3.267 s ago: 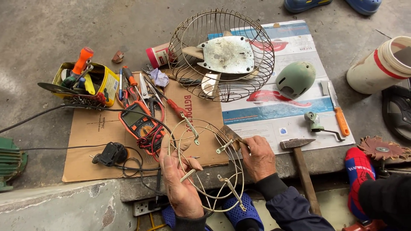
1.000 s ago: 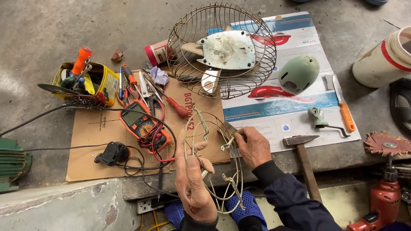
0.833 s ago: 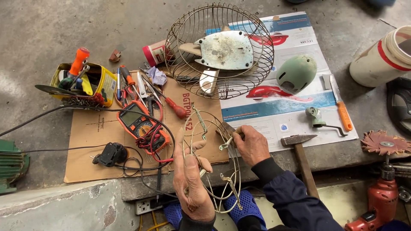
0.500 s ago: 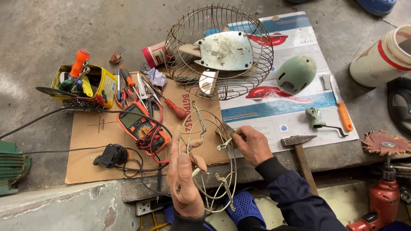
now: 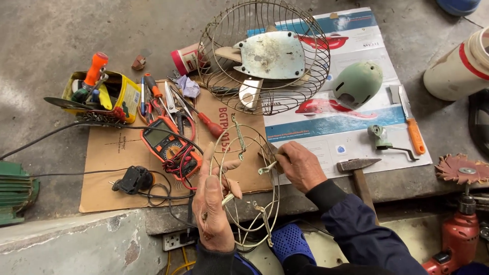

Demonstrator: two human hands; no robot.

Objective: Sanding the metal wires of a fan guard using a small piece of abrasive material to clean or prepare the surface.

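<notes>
My left hand (image 5: 214,203) grips the near side of a thin wire fan guard (image 5: 248,140), fingers curled around its rings. My right hand (image 5: 300,165) pinches the guard's right rim at a small metal clip (image 5: 267,167). The guard is tilted up between my hands above a sheet of brown cardboard (image 5: 109,158). Further away stands a deeper wire fan cage (image 5: 310,61) with a worn metal fan blade (image 5: 267,53) inside it.
An orange multimeter (image 5: 165,147) with red leads lies left of my hands. A yellow tin of tools (image 5: 99,94), screwdrivers, a black plug (image 5: 133,179), a green motor cap (image 5: 357,84), a hammer (image 5: 359,173), a knife (image 5: 410,125), a white bucket (image 5: 461,66) and a red drill (image 5: 458,234) surround me.
The wire guard has been turned and tipped more upright between my hands. My left hand shifted its hold along the near rim; my right hand stayed at the right rim.
</notes>
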